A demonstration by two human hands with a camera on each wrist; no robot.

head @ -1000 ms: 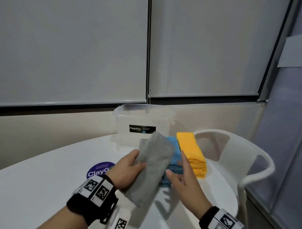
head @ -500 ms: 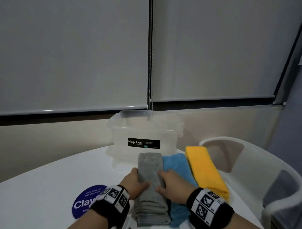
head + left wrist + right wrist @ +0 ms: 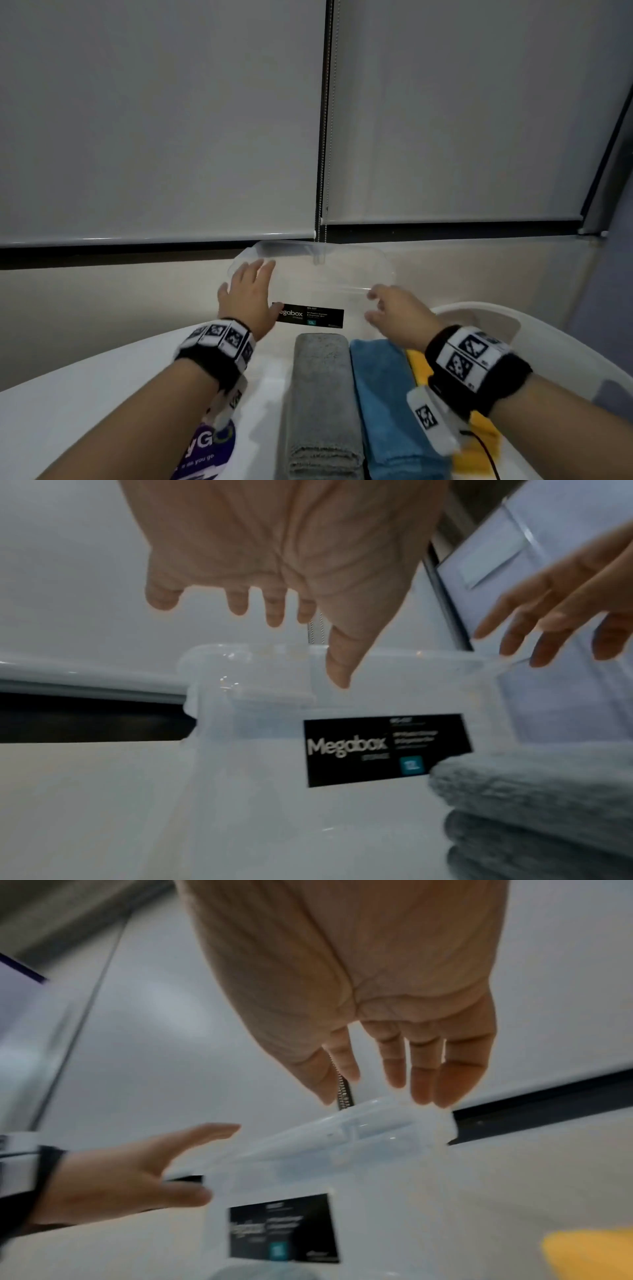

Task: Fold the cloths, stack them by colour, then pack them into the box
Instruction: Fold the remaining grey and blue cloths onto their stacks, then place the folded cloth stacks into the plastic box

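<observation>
A clear lidded plastic box with a black label stands at the table's far side. In front of it lie three folded stacks side by side: grey cloths, blue cloths, yellow cloths. My left hand is at the box's left end with straight, spread fingers, holding nothing. My right hand is at the box's right end, its straight fingertips just above the lid's corner. Whether either hand touches the lid is unclear.
The round white table carries a purple sticker near my left forearm. A white plastic chair stands close on the right. A wall and lowered roller blinds are right behind the box.
Both hands have let go of the grey stack, which now lies beside the blue one, and have moved forward to the two ends of the box.
</observation>
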